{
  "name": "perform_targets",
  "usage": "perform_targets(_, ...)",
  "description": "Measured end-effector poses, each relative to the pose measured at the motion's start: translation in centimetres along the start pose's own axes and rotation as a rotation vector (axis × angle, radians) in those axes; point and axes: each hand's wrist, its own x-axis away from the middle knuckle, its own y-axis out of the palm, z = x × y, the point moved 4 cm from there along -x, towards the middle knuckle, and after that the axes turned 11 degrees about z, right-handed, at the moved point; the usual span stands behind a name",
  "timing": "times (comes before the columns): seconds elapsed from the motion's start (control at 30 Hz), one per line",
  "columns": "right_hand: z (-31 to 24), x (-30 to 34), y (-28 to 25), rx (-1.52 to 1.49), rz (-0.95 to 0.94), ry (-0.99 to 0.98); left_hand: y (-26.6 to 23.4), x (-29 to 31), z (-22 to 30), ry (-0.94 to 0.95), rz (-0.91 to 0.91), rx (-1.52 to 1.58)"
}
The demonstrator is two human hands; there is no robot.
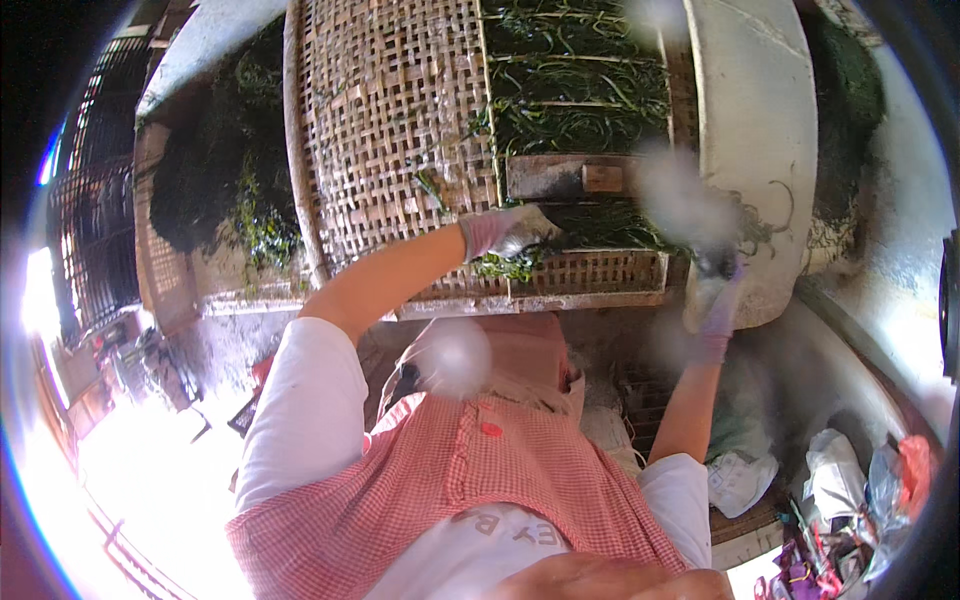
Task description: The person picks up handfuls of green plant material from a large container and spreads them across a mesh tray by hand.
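My left hand (522, 232), in a pale glove with a purple cuff, is closed over the left end of a row of dark green leafy strands (610, 228). Some strands (515, 268) poke out below its fingers. A wooden block with a small handle (545, 178) lies across the strands just beyond this row. My right hand (713, 300), gloved too, is at the near part of a long pale board (755, 110). Dark strands lie at its fingertips, and a few loose ones (765, 225) are spread on the board. A blurred white spot partly covers the fingers there.
A woven bamboo tray (390, 120) holds the rows, split by thin slats. Large heaps of dark green strands lie left (215, 150) and right (845, 110). A pink-covered seat or bundle (510, 350) is below the tray; plastic bags (840, 480) lie at lower right.
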Motion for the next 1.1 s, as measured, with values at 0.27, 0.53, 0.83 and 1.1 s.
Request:
perform_targets(0.27,7.9,0.8,8.4,1.089,-0.344,0.059,-6.1,6.3,1.5,0.131,-0.105,0.038)
perform_targets(0.53,11.7,7.8,14.1,1.310,-0.484,-0.017,-15.1,24.7,6.5,-0.526,0.732,-1.097)
perform_targets(0.83,18.3,6.6,7.9,0.586,0.141,0.022,-19.6,39.8,-1.4,-0.546,1.652,-0.627)
perform_targets(1.1,17.8,2.4,2.7,1.181,-0.223,-0.193,-22.6,38.3,-13.3,-0.815,1.734,-0.435)
